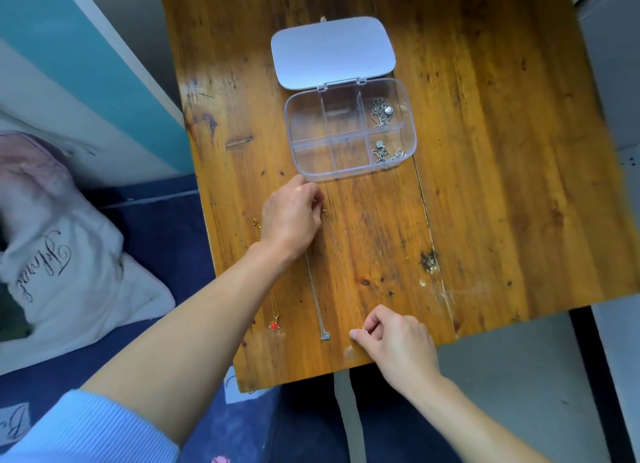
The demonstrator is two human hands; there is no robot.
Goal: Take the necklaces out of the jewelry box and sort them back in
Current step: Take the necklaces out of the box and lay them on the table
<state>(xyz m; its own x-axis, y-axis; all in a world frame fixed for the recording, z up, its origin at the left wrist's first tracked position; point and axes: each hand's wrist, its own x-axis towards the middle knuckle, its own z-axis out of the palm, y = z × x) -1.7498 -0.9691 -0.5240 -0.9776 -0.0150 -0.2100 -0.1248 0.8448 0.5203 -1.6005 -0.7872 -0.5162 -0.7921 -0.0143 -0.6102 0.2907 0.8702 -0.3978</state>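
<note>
Head view: laying out step. Left hand point(292, 216) pinching far end of thin gold chain point(341, 265); right hand point(393, 338) pinching near end. Stretched flat on wooden table point(502, 151). Red necklace point(274, 325) and silver necklace point(317, 300) just left. Open jewelry box point(349, 130) farther off, two necklaces inside at right. Next, probably: let go gently, reach for box.

One head-worn wide-angle camera looks steeply down from above the near edge of a wooden table point(485, 151), facing forward across it. It sits close enough that both forearms reach in from the bottom of the frame, while the table's far edge runs off the top, and the edges bow from the lens
</note>
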